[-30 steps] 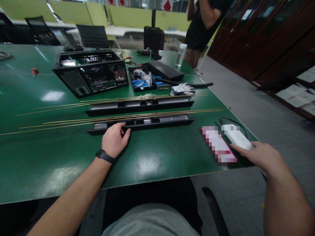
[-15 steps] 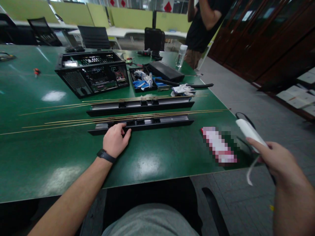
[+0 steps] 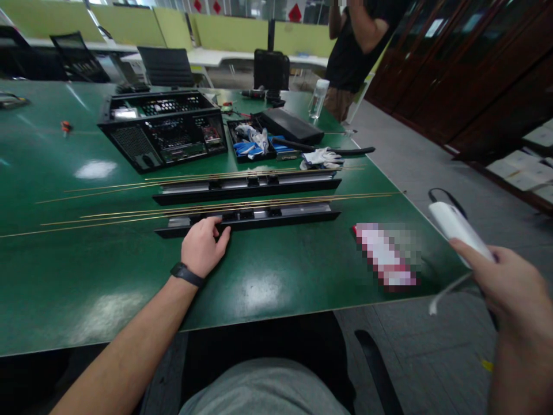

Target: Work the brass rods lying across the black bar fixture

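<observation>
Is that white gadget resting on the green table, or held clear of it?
Held clear: the right hand grips the white gadget, which shows mostly against the gray floor, past the green table's edge.

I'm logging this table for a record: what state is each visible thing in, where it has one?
White device: gripped in the right hand.
Front black bar: lying on the table, touched by the left hand.
Rear black bar: lying untouched.
Gold rods: laid across the bars.
Computer case: open, internals exposed.
Tray: open, holding gloves.
Bottle: upright, capped.
</observation>
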The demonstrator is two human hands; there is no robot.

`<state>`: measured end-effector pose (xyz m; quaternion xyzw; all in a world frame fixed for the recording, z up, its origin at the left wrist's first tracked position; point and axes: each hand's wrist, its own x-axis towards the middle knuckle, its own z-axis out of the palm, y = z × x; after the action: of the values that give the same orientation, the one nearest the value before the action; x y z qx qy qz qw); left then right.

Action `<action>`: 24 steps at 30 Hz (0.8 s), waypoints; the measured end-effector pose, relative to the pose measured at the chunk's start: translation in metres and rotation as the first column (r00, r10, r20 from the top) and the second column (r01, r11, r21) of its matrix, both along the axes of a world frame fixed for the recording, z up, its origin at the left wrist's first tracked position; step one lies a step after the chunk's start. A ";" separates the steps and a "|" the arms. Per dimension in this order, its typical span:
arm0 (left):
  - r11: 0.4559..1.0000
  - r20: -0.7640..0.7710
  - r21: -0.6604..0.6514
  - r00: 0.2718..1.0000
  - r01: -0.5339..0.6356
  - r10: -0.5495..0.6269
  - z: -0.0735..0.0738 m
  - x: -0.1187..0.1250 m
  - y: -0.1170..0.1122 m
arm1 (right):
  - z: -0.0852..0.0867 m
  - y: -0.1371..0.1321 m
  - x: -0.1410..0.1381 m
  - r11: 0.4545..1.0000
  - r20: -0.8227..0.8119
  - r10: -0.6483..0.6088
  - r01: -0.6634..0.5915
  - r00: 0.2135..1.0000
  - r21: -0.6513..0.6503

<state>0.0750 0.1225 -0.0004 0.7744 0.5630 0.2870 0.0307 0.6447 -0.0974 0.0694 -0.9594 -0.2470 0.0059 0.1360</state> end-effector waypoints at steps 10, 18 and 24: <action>1.000 -0.004 0.007 1.000 -0.004 0.004 0.000 0.000 -0.001 | 0.008 0.000 -0.019 0.968 0.040 -0.132 0.120 0.990 0.222; 1.000 0.003 0.004 1.000 -0.008 0.008 0.000 -0.001 -0.001 | -0.022 0.000 -0.009 0.990 0.023 -0.029 0.025 0.999 0.142; 1.000 0.003 -0.006 1.000 0.000 0.000 0.001 0.000 -0.001 | -0.055 -0.004 0.004 0.994 0.052 0.072 -0.068 0.996 -0.083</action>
<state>0.0748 0.1212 0.0004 0.7740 0.5637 0.2863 0.0338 0.6489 -0.1015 0.0148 -0.9547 -0.2837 -0.0056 0.0900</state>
